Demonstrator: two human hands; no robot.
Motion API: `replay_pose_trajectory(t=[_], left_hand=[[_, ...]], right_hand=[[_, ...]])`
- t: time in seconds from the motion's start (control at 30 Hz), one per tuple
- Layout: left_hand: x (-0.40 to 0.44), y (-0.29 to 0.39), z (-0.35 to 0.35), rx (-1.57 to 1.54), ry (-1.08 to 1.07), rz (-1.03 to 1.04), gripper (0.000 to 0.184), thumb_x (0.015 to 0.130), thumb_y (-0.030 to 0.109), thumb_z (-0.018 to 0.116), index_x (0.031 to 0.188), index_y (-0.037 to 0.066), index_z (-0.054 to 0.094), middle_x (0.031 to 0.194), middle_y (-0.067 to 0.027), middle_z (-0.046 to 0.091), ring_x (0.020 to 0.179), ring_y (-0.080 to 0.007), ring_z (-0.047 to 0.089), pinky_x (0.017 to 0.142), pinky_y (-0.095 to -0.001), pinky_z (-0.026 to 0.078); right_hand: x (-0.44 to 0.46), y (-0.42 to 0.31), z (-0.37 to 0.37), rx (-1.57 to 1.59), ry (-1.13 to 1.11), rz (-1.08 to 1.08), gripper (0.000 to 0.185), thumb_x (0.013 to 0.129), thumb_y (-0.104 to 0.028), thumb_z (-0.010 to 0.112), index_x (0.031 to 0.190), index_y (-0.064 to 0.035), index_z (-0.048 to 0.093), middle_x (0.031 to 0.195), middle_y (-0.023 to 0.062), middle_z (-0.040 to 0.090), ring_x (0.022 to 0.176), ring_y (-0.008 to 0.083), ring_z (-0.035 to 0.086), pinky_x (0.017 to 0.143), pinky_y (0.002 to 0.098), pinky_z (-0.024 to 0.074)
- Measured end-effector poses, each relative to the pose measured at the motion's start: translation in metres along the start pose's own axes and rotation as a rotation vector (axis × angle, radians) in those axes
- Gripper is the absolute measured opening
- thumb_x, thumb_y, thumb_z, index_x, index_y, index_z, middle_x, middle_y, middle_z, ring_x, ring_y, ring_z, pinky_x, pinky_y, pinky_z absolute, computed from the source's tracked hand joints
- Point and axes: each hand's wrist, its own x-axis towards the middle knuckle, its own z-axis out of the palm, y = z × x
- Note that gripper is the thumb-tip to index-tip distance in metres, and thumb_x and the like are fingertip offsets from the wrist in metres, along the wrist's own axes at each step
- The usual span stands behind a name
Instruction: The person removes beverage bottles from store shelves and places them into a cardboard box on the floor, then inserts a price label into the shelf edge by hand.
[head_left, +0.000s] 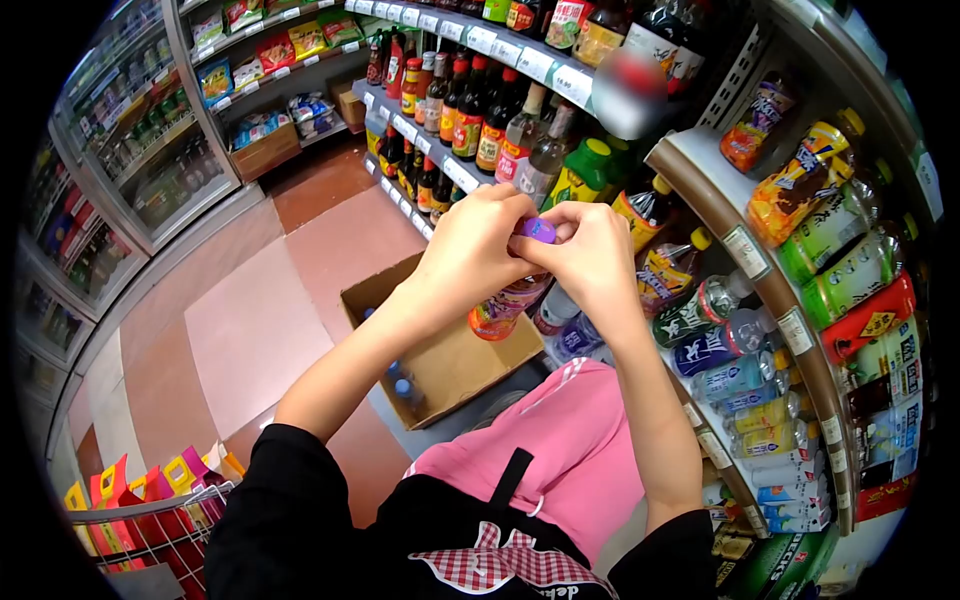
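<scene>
Bottle (505,308) and purple cap (538,231) are together between our two hands, held up off any surface, above the far right part of a cardboard box (470,375). Our left hand (482,235) is closed around the top, its fingers curled about the neck and cap. Our right hand (592,245) pinches in from the other side, thumb and forefinger at the cap. We cannot tell exactly where the hidden fingertips press.

We cannot see how full the bottle is; if full, we expect it to feel fairly heavy, tough rather than fragile, with sides that give a little. Its smooth printed wrapper may be slippery. We judge the middle of the body best for a whole-hand hold, and the stiff cap best for finger and thumb.

Below, blue-capped bottles (405,388) stand along the box's left side. To our right, drink bottles (668,275) crowd the curved shelves (770,290). Farther off, sauce bottles (466,130) stand in rows, with a glass-doored fridge (130,130) far left. Near left, a wire basket (150,507) holds bright packets (180,475).
</scene>
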Motion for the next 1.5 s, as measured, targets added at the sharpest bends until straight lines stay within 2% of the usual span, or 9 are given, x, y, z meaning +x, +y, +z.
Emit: replay_pose_trajectory(t=[0.07, 0.17, 0.3, 0.33, 0.57, 0.8, 0.97, 1.13, 1.5], left_hand=[[-0.01, -0.008, 0.01, 0.027, 0.044, -0.011, 0.03, 0.064, 0.009, 0.077, 0.09, 0.0, 0.065, 0.087, -0.0156, 0.062, 0.086, -0.0366, 0.062, 0.074, -0.0441, 0.051], [-0.02, -0.018, 0.022, 0.028, 0.049, -0.068, 0.029, 0.063, 0.006, 0.076, 0.09, 0.001, 0.067, 0.085, -0.0151, 0.065, 0.081, -0.037, 0.064, 0.071, -0.0428, 0.053], [-0.033, -0.032, 0.037, 0.015, 0.046, -0.121, 0.028, 0.064, 0.003, 0.074, 0.091, 0.0, 0.069, 0.085, -0.0163, 0.068, 0.079, -0.0372, 0.067, 0.071, -0.0418, 0.054], [-0.036, -0.036, 0.04, 0.012, 0.042, -0.133, 0.028, 0.063, 0.003, 0.074, 0.091, -0.001, 0.07, 0.085, -0.0164, 0.069, 0.079, -0.037, 0.067, 0.071, -0.0417, 0.054], [-0.069, -0.081, 0.073, 0.066, -0.06, -0.365, 0.026, 0.064, 0.011, 0.081, 0.085, -0.002, 0.072, 0.08, -0.019, 0.071, 0.074, -0.034, 0.069, 0.071, -0.0395, 0.056], [-0.13, -0.167, 0.134, 0.18, -0.202, -0.616, 0.028, 0.056, 0.012, 0.081, 0.077, -0.002, 0.069, 0.079, -0.0224, 0.069, 0.075, -0.0392, 0.068, 0.07, -0.0439, 0.057], [-0.174, -0.238, 0.173, 0.301, -0.25, -0.772, 0.029, 0.054, 0.018, 0.084, 0.073, 0.0, 0.07, 0.075, -0.0187, 0.07, 0.071, -0.0335, 0.07, 0.068, -0.0405, 0.057], [-0.198, -0.278, 0.188, 0.384, -0.312, -0.917, 0.035, 0.057, 0.02, 0.086, 0.082, 0.0, 0.071, 0.087, -0.0215, 0.071, 0.083, -0.0381, 0.071, 0.073, -0.045, 0.059], [-0.234, -0.33, 0.21, 0.442, -0.177, -1.097, 0.034, 0.062, 0.02, 0.086, 0.085, 0.002, 0.068, 0.089, -0.0194, 0.072, 0.087, -0.038, 0.071, 0.08, -0.0461, 0.057]], right_hand=[[-0.002, 0.003, 0.011, -0.03, -0.016, 0.043, 0.036, 0.061, -0.032, 0.083, 0.079, -0.0012, 0.076, 0.07, 0.0162, 0.071, 0.067, 0.0304, 0.071, 0.07, 0.0385, 0.0569], [-0.007, 0.017, 0.033, -0.033, 0.003, 0.056, 0.043, 0.059, -0.031, 0.085, 0.084, 0.0026, 0.074, 0.062, 0.0073, 0.065, 0.059, 0.0151, 0.064, 0.059, 0.0295, 0.0509], [-0.008, 0.033, 0.054, 0.069, -0.087, 0.169, 0.043, 0.058, -0.029, 0.084, 0.085, 0.0023, 0.074, 0.066, 0.0082, 0.068, 0.06, 0.0156, 0.065, 0.061, 0.0303, 0.0524], [-0.01, 0.04, 0.06, 0.102, -0.103, 0.16, 0.038, 0.062, -0.03, 0.084, 0.082, 0.0016, 0.075, 0.072, 0.0177, 0.071, 0.067, 0.028, 0.071, 0.069, 0.0364, 0.0565], [-0.021, 0.125, 0.124, 0.638, -0.26, 0.202, 0.039, 0.08, -0.027, 0.08, 0.099, 0.0064, 0.073, 0.084, 0.014, 0.075, 0.075, 0.0172, 0.071, 0.073, 0.0301, 0.055], [-0.067, 0.146, 0.129, 0.574, -0.219, 0.259, 0.04, 0.085, -0.023, 0.075, 0.113, 0.0061, 0.069, 0.094, 0.0111, 0.075, 0.091, 0.0162, 0.07, 0.081, 0.0306, 0.0536], [-0.105, 0.146, 0.131, 0.578, -0.203, 0.345, 0.035, 0.087, -0.023, 0.074, 0.115, -0.0006, 0.07, 0.104, 0.0124, 0.074, 0.098, 0.0189, 0.069, 0.082, 0.0345, 0.0525], [-0.13, 0.145, 0.124, 0.612, -0.176, 0.397, 0.031, 0.088, -0.021, 0.073, 0.114, -0.0044, 0.071, 0.106, 0.0101, 0.074, 0.1, 0.0205, 0.069, 0.083, 0.0349, 0.0519], [-0.157, 0.149, 0.114, 0.7, -0.197, 0.535, 0.031, 0.09, -0.019, 0.071, 0.118, -0.0058, 0.069, 0.106, 0.0076, 0.072, 0.105, 0.0196, 0.066, 0.09, 0.0382, 0.0493]])
